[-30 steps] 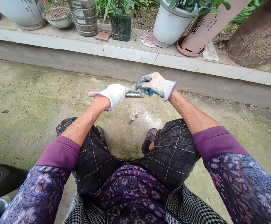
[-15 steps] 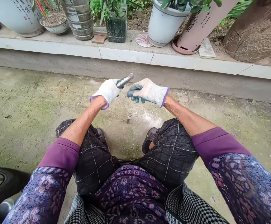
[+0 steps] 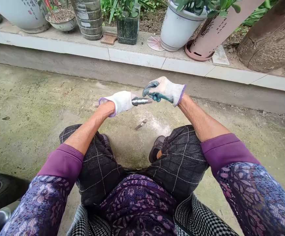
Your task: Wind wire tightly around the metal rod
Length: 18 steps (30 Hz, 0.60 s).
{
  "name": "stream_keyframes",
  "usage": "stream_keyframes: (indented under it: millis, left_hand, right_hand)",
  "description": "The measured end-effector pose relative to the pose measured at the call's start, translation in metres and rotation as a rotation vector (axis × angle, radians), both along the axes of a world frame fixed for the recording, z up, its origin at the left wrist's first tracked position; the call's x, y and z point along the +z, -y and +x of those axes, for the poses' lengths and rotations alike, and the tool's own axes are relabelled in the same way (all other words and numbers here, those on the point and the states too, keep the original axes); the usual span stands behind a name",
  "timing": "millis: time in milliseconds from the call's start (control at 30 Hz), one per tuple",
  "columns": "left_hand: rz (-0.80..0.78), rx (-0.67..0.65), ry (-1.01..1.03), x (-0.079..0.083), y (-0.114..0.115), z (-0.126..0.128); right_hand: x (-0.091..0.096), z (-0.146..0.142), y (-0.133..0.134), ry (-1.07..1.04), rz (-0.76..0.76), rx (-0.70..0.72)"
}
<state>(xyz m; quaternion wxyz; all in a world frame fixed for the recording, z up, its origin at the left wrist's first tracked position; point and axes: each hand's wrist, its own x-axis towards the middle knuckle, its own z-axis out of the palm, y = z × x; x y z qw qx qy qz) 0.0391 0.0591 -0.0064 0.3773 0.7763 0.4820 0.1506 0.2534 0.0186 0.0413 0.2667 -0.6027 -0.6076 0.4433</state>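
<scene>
My left hand (image 3: 123, 101), in a white glove with a dark palm, is closed around a stick wound with silver wire (image 3: 142, 101). The wound end points right, and a bare end shows behind the wrist. Just above and right of its tip is my right hand (image 3: 163, 90), gloved alike, with fingers curled together; anything in them is too thin or hidden to make out. Below both hands, a short brownish rod (image 3: 141, 124) is seen tilted over the concrete. Whether it hangs or touches the ground I cannot tell.
A low tiled ledge (image 3: 137, 59) runs across in front, carrying a white flowerpot (image 3: 175, 31), a pink planter (image 3: 211, 36) and several other pots. At lower left is a black wheel (image 3: 5, 188). My shoes (image 3: 156, 149) flank the concrete floor (image 3: 46, 95).
The wire-wound stick has turned from slanting upward to nearly level and moved right and down. My right hand has shifted right and slightly up. The short rod has gone from near upright to tilted.
</scene>
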Motion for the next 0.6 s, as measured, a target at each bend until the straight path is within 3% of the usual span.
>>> stream_keyframes:
  millis: [100,233,400,500,600]
  left_hand:
    - [0.015,-0.105,0.036,0.009,0.007,0.003]
    - [-0.031,-0.058,0.187,0.027,0.021,0.008]
    - [-0.259,0.031,0.379,0.044,0.031,0.011]
    - [-0.283,0.076,0.516,0.048,0.03,0.016]
    - [-0.294,0.147,0.684,0.05,0.027,0.027]
  right_hand:
    - [-0.002,0.005,-0.005,-0.097,-0.003,-0.031]
    - [-0.008,0.013,-0.012,-0.201,-0.019,-0.054]
    - [-0.006,0.015,-0.009,-0.272,-0.111,0.126]
    - [-0.007,0.012,-0.012,-0.207,-0.084,0.019]
    - [-0.01,0.01,-0.016,-0.001,0.077,-0.133]
